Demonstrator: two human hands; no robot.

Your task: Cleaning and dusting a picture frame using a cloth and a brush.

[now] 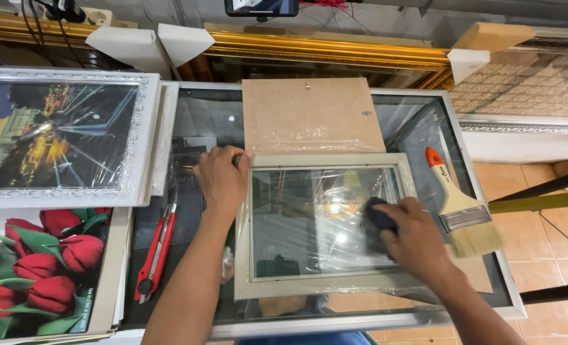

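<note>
Head view, my notes. Centre of frame: pale picture frame [325, 227] with glass, lying flat on the glass-topped table [482, 191]. Left hand [222, 179] grips the frame's upper left corner, fingers curled over the edge. Right hand [412, 239] presses a dark cloth [378, 216] onto the glass at right, fingers closed around it. Paintbrush [463, 211] lies just right of the frame; red utility knife [156, 252] at lower left; brown backing board [311, 115] above.

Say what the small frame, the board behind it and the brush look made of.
Small frame: probably pale painted wood, matte, under shiny wrinkled plastic film. Board: likely brown fibreboard, dull and even. Brush: pale bristles, metal band, orange handle, maybe plastic.
</note>
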